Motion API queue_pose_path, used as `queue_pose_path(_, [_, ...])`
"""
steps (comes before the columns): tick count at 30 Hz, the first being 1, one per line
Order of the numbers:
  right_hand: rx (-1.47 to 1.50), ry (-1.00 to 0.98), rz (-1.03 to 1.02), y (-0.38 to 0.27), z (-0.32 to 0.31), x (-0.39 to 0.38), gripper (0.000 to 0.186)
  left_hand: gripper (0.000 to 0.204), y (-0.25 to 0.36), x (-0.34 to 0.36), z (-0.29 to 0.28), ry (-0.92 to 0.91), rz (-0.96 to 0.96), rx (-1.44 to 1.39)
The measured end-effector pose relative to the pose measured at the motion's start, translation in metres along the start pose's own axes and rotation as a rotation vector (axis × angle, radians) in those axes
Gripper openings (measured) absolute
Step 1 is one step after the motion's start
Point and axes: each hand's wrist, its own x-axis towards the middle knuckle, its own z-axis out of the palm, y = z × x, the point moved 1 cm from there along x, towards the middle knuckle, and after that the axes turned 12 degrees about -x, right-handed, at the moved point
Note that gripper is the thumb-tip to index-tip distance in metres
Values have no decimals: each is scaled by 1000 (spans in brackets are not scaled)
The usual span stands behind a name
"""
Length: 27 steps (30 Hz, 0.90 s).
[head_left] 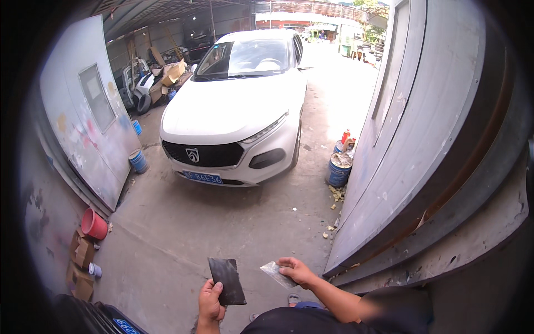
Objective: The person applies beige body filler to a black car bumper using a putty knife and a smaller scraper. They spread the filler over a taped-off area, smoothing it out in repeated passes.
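Observation:
My left hand [209, 303] is closed on a dark, flat rectangular sheet [229, 281], thumb on its face and fingers behind. The sheet is black-grey with a slightly uneven edge; I cannot tell its material. To the right, my right hand [299, 272] pinches a small, crinkled clear plastic bag [275, 273] by one side. I cannot make out anything inside it. The two things are held apart, low in front of my body, above the concrete floor. A white car [233, 114] stands beyond them, its front toward me.
Two large pale doors, one at the left [83, 106] and one at the right [411, 111], flank the car. Blue buckets [339, 171] stand by the right door. At the lower left are a red bucket [94, 224] and cardboard boxes [83, 250]. Clutter [161, 78] lies farther back.

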Motion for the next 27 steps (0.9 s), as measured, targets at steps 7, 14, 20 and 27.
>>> queue_pose_path(7, [15, 18, -61, -12, -1, -2, 46, 13, -4, 9, -5, -6, 22, 49])
queue_pose_path(14, [-19, 145, -100, -10, -11, -4, 50, 28, -8, 10, 15, -52, -29, 66])
queue_pose_path(20, [-126, 248, -236, -30, -20, -5, 56, 26, -22, 21, 20, 35, -27, 8])
queue_pose_path(27, [-273, 220, -758, -94, -15, -40, 55, 31, -51, 33, 23, 149, -129, -43])
